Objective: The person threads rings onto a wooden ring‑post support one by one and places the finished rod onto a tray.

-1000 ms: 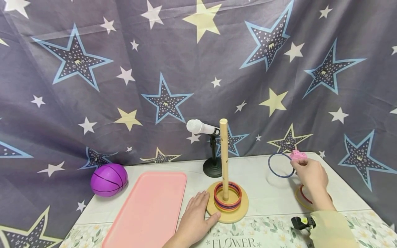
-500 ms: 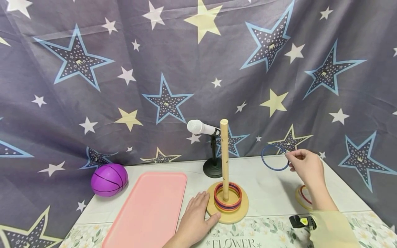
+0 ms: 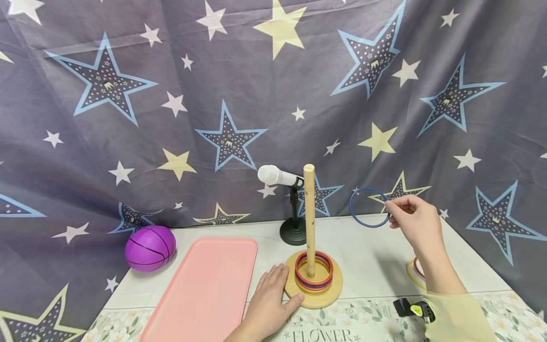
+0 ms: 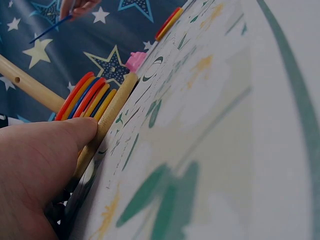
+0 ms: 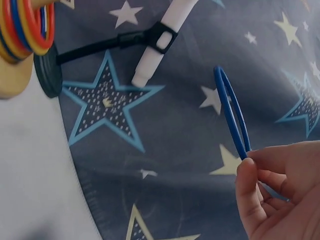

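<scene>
Already several coloured rings (image 3: 314, 271) lie stacked round the foot of the wooden peg (image 3: 309, 219), on its round base (image 3: 316, 294), so a good part of the ring stacking looks done. The right hand (image 3: 413, 222) pinches a blue ring (image 3: 368, 207) between thumb and fingertips, holding it in the air to the right of the peg, near the level of the peg's top and well apart from it; this ring has yet to go over the peg. The left hand (image 3: 268, 304) lies flat on the worktop (image 3: 367, 266) with relaxed fingers, its thumb touching the base's left edge, holding nothing and seemingly steadying the stand. Further right of the peg, partly hidden behind the right forearm, at least two more rings (image 3: 415, 273), yellow and red, lie on the worktop, so by my reckoning the held ring and those remain. Behind the peg stands a white microphone (image 3: 278, 176); to its left lie a pink tray (image 3: 205, 289) and a purple ball (image 3: 150, 247).
</scene>
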Tool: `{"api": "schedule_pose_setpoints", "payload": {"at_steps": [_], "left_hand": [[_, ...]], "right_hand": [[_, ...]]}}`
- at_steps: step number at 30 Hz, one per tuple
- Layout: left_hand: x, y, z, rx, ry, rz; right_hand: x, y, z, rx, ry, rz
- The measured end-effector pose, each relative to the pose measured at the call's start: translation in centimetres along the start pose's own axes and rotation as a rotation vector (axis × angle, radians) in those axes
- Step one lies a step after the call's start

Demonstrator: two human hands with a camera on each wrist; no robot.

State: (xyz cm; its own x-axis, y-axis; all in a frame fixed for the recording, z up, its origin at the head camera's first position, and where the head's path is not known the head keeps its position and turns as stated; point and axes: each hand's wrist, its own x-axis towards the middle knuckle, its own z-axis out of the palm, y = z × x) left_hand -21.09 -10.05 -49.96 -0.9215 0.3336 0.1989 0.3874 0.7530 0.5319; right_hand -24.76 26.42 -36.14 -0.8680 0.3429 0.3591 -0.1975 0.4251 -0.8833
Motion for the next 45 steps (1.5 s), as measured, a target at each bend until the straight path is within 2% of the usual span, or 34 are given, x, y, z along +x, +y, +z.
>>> {"api": "schedule_pose_setpoints", "payload": {"at_steps": [5,15,23,28,36,45], "left_hand": [[-0.1,0.1,-0.2,-0.004,0.003,0.001],[-0.2,-0.1,-0.3,0.008,0.002,0.008],[-0.1,-0.2,-0.2,0.015,0.0,0.012],[-0.1,-0.2,-0.2,0.008,0.003,0.01],[-0.2,-0.4,-0.1,0.001,0.004,0.016],[-0.2,-0.3,-0.2,-0.011,-0.002,0.013]], "right_hand": [[-0.4,-1.3,0.4,0.093,-0.006,-0.02],[-1.6,-4.0,1.0,0.269,-0.003,0.019],[-2.0,-5.9,1.5,0.414,0.027,-0.017],[-2.3,-7.4,1.4,0.424,0.033,-0.05],[-2.4,-9.7,0.5,0.459,-0.059,-0.109],[-1.9,-11.5,0.4,0.467,-0.088,-0.165]]}}
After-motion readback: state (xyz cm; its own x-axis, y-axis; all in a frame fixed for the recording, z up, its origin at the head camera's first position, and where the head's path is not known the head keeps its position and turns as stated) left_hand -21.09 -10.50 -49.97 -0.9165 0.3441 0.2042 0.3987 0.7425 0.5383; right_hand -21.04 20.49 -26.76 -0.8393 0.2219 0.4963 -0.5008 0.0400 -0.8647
